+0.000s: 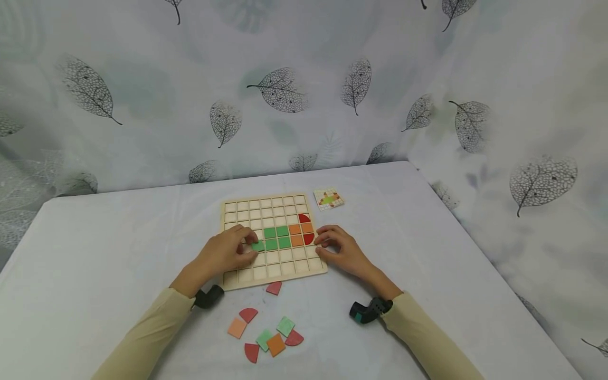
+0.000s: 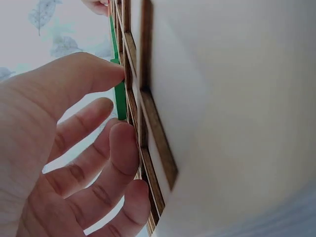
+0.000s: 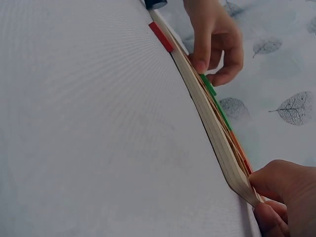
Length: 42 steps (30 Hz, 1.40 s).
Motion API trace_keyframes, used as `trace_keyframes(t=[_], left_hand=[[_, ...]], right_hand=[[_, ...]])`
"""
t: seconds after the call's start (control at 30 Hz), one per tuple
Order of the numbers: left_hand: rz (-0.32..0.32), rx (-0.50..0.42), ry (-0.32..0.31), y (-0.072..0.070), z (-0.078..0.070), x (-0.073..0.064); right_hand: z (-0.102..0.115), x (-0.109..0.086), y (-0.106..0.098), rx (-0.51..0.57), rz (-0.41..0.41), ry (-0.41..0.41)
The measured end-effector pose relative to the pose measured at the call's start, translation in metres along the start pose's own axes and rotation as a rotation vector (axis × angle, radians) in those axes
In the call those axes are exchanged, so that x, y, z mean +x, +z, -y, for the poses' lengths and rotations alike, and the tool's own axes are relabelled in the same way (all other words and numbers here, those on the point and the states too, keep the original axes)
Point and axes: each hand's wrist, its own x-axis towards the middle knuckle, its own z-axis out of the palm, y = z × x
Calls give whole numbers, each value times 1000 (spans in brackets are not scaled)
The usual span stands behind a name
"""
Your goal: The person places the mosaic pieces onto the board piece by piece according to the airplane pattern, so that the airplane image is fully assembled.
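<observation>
My left hand (image 1: 228, 250) is over the left half of a wooden grid board (image 1: 266, 271). Its thumb and fingers pinch a green square tile (image 1: 258, 246), which sits slightly raised at a cell in the left wrist view. More green tiles (image 1: 271, 244) lie to its right, then orange squares (image 1: 296, 240), with red quarter-circle pieces (image 1: 309, 239) at the right column. My right hand (image 1: 343, 250) grips the board's right edge; in the right wrist view the thumb (image 3: 276, 180) lies at the top and fingers are by the rim.
A pattern card (image 1: 328, 199) lies beyond the board's far right corner. Loose pieces are scattered in front of the board: red quarter circles (image 1: 252, 352), orange squares (image 1: 276, 345) and green squares (image 1: 286, 326). A white cloth (image 1: 418, 248) covers the table; leaf-print fabric hangs behind.
</observation>
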Motion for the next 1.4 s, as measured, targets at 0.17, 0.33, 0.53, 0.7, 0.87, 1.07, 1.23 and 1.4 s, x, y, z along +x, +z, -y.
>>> trace_keyframes(t=[0.17,0.33,0.53,0.7,0.87,1.07,1.23,1.4], left_hand=[[19,2,-16,-1,0,1],[35,-8,-21,-2,0,1],[37,-6,-21,-2,-1,0],[34,4,-18,0,0,0],[21,10,-8,2,0,-1],[11,25,13,1,-2,-4],[-1,34,27,-1,-6,-7],[-12,19,44,-1,-12,-10]], right_hand=[[24,-1,-4,-3,11,2],[37,-3,-7,-9,12,-11],[26,-2,-5,-6,19,15],[0,0,0,-6,7,11],[-6,0,-1,5,3,-9],[-7,0,-1,2,9,-12],[-1,-1,-2,8,16,-18],[28,-4,-7,21,34,3]])
